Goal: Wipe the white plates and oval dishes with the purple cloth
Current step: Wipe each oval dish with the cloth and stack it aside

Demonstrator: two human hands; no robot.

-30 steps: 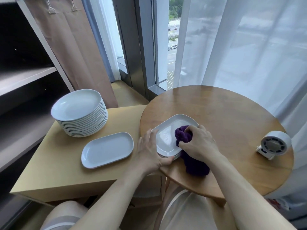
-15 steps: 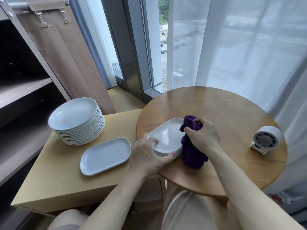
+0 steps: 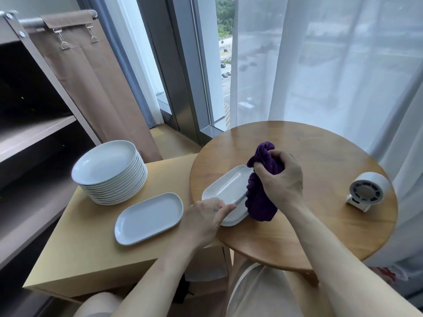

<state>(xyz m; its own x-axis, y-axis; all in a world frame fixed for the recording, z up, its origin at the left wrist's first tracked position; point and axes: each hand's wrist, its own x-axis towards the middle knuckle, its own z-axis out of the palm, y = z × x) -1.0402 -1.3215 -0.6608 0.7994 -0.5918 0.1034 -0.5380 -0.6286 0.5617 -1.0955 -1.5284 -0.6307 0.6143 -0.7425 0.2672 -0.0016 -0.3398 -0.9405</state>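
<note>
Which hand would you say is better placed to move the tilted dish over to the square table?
Probably the left hand: it grips the dish at its near edge, nearest that table, while the right hand holds the cloth.

One purple cloth (image 3: 261, 207), one round-plate stack (image 3: 107, 165), one lone oval dish (image 3: 148, 218), one oval-dish stack (image 3: 229, 186), one fan (image 3: 366, 191)

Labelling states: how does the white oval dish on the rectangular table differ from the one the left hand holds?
The flat white oval dish lies untouched on the pale rectangular table. The tilted white oval dish is gripped by the left hand atop a stack on the round wooden table, the right hand's purple cloth against it. Both white, shallow, same shape.
</note>
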